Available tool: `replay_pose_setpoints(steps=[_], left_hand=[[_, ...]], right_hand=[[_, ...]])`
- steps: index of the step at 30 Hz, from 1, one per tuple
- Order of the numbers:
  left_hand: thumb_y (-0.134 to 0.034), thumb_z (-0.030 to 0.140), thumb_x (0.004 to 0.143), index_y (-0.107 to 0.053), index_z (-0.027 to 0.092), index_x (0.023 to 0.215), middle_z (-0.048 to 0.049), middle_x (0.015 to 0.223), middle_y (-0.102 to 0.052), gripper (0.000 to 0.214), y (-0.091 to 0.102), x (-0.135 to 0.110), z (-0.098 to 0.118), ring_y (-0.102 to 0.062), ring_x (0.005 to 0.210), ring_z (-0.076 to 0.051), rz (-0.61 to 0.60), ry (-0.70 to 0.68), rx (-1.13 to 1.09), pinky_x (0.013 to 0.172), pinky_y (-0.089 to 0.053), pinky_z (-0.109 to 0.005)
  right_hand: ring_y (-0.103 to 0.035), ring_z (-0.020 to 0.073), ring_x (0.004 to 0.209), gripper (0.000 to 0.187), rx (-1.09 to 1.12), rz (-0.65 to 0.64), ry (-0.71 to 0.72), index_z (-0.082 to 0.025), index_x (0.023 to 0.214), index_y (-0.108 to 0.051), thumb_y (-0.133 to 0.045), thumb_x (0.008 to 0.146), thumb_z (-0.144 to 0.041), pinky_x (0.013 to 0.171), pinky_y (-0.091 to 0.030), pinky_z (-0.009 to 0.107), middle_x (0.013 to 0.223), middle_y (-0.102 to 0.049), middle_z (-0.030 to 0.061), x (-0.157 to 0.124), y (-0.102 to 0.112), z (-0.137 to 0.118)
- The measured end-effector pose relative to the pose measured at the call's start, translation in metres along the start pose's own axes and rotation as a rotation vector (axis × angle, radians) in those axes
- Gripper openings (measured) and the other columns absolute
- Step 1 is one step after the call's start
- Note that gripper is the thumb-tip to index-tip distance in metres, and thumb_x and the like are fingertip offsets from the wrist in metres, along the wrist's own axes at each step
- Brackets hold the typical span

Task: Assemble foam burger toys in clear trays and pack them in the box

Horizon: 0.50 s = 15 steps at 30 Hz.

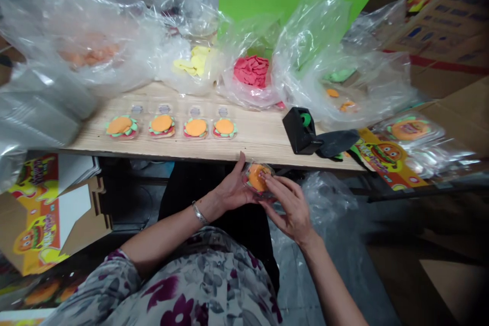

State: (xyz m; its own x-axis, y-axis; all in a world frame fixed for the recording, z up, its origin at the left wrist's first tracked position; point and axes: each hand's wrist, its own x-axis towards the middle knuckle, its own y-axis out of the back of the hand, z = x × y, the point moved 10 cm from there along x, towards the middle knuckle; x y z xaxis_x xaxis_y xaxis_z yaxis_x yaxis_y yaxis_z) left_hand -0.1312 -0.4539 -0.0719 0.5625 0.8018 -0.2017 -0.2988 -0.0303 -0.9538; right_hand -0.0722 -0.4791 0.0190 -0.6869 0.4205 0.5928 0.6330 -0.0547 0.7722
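In front of my lap, just off the table's edge, my left hand [232, 186] is closed around a small clear plastic box with a toy burger [255, 177] in it. The burger has an orange bun top with a bit of green at its side. My right hand [288, 206] has its fingertips on the bun top and its thumb at the near side of the box. Small darker marks show on the bun beside those fingertips, too small to make out. Several similar toy burgers [161, 124] stand in open clear boxes in a row on the table.
Plastic bags of yellow pieces [194, 61], red pieces [251, 71] and orange pieces [89, 55] line the table's back. A black tape dispenser [300, 132] stands right of centre. Printed burger cards [393, 160] and a finished pack [409, 128] lie at right. Stacked clear boxes [42, 104] are at left.
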Motion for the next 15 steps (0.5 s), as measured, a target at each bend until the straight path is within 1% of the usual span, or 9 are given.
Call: replay_pose_setpoints(steps=[2, 3, 5, 6, 8, 10, 12, 13, 15], left_hand=[[-0.034, 0.074, 0.078, -0.060, 0.008, 0.102, -0.0139, 0.090, -0.068, 0.075, 0.003, 0.001, -0.005, -0.064, 0.082, -0.024, -0.029, 0.022, 0.042, 0.081, -0.049, -0.044], [-0.043, 0.069, 0.079, -0.060, 0.008, 0.103, -0.0134, 0.090, -0.068, 0.068, 0.007, 0.001, -0.007, -0.064, 0.082, -0.023, -0.029, 0.031, 0.076, 0.080, -0.050, -0.042], [-0.061, 0.046, 0.080, -0.059, 0.009, 0.104, -0.0105, 0.087, -0.067, 0.045, 0.019, 0.000, -0.011, -0.064, 0.078, -0.019, 0.002, 0.048, 0.168, 0.079, -0.051, -0.039], [-0.065, 0.034, 0.078, -0.059, 0.010, 0.104, -0.0088, 0.086, -0.067, 0.036, 0.024, -0.001, -0.013, -0.063, 0.076, -0.018, 0.015, 0.061, 0.215, 0.079, -0.051, -0.040], [-0.068, 0.019, 0.073, -0.059, 0.014, 0.105, -0.0069, 0.089, -0.066, 0.034, 0.027, -0.005, -0.020, -0.063, 0.080, -0.018, 0.000, 0.120, 0.309, 0.082, -0.051, -0.045], [-0.070, 0.015, 0.069, -0.058, 0.016, 0.105, -0.0066, 0.096, -0.064, 0.037, 0.021, -0.009, -0.030, -0.062, 0.089, -0.022, -0.067, 0.219, 0.413, 0.083, -0.049, -0.052], [-0.072, 0.015, 0.066, -0.058, 0.017, 0.103, -0.0060, 0.099, -0.063, 0.040, 0.015, -0.014, -0.042, -0.061, 0.093, -0.024, -0.121, 0.327, 0.519, 0.081, -0.050, -0.052], [-0.074, 0.016, 0.065, -0.057, 0.017, 0.102, -0.0057, 0.098, -0.062, 0.041, 0.014, -0.017, -0.048, -0.061, 0.092, -0.023, -0.135, 0.379, 0.567, 0.079, -0.052, -0.051], [-0.077, 0.018, 0.061, -0.055, 0.017, 0.099, -0.0039, 0.093, -0.062, 0.044, 0.021, -0.022, -0.058, -0.061, 0.087, -0.021, -0.111, 0.456, 0.635, 0.075, -0.053, -0.048]], right_hand=[[-0.053, 0.0272, 0.115, 0.067, -0.043, -0.009, 0.019, -0.024, 0.141, -0.035, -0.062, 0.080, -0.017, 0.088, -0.050, 0.045, 0.124, -0.061, 0.0111, -0.011, -0.005, -0.004], [-0.053, 0.0271, 0.115, 0.066, -0.054, -0.010, 0.023, -0.023, 0.140, -0.036, -0.061, 0.080, -0.016, 0.089, -0.050, 0.045, 0.125, -0.060, 0.0111, -0.016, -0.006, -0.005], [-0.054, 0.0255, 0.114, 0.061, -0.016, -0.025, 0.008, -0.025, 0.138, -0.041, -0.060, 0.080, -0.015, 0.089, -0.050, 0.042, 0.123, -0.062, 0.0098, -0.025, -0.008, -0.008], [-0.055, 0.0244, 0.112, 0.058, 0.031, -0.037, -0.028, -0.026, 0.135, -0.044, -0.059, 0.081, -0.014, 0.090, -0.049, 0.041, 0.120, -0.063, 0.0086, -0.028, -0.008, -0.006], [-0.056, 0.0229, 0.109, 0.050, 0.150, -0.023, -0.227, -0.026, 0.131, -0.048, -0.057, 0.083, -0.016, 0.091, -0.048, 0.040, 0.118, -0.063, 0.0077, -0.033, -0.005, 0.010], [-0.057, 0.0221, 0.103, 0.040, 0.303, 0.021, -0.551, -0.025, 0.124, -0.053, -0.057, 0.085, -0.025, 0.087, -0.048, 0.039, 0.115, -0.062, 0.0080, -0.043, -0.005, 0.040], [-0.059, 0.0207, 0.093, 0.031, 0.528, -0.023, -0.845, -0.023, 0.112, -0.060, -0.057, 0.084, -0.038, 0.079, -0.049, 0.035, 0.104, -0.064, 0.0073, -0.060, -0.022, 0.061], [-0.059, 0.0192, 0.087, 0.029, 0.666, -0.079, -0.944, -0.021, 0.103, -0.062, -0.058, 0.083, -0.042, 0.075, -0.049, 0.033, 0.096, -0.065, 0.0059, -0.067, -0.035, 0.064], [-0.057, 0.0156, 0.075, 0.029, 0.905, -0.181, -1.064, -0.020, 0.087, -0.063, -0.062, 0.078, -0.047, 0.069, -0.046, 0.028, 0.080, -0.062, 0.0022, -0.081, -0.061, 0.060]])
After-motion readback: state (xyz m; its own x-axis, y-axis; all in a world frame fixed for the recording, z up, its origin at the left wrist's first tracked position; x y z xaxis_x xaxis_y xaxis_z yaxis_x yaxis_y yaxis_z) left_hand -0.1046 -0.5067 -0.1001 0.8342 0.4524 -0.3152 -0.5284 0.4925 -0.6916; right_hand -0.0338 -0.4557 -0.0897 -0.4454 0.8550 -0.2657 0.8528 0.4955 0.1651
